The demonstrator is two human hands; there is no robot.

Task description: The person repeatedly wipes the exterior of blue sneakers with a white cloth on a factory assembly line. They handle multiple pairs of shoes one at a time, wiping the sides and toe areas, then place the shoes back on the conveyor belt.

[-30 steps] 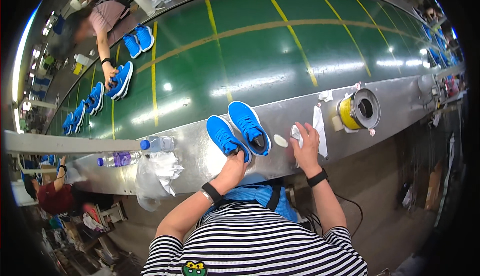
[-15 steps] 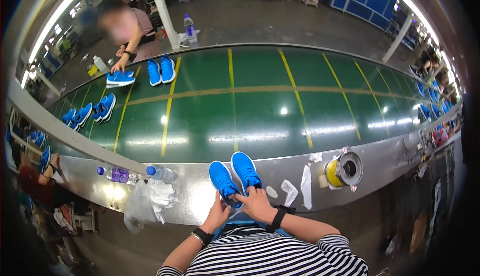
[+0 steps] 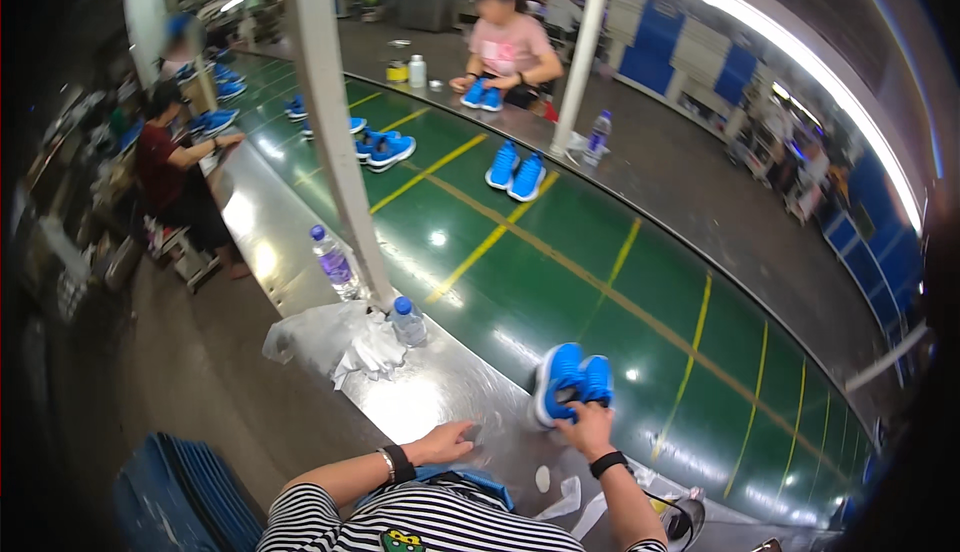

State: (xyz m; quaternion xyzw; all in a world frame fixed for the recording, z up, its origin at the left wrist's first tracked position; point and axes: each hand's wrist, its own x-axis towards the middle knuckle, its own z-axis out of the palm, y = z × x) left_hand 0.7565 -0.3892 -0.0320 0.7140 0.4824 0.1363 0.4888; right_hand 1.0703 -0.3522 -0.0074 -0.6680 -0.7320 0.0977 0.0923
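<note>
Left of the held blue shoes (image 3: 563,370), a bottle (image 3: 332,258) bears a purple label (image 3: 339,270).

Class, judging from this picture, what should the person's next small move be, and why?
Probably settle the blue pair of shoes onto the green belt and release it: the right hand grips its heel end, its toes overlap the belt in view, and other blue pairs stand there.

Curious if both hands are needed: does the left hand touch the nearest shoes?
Apart. The head view shows bare metal bench between left hand and blue shoes.
</note>
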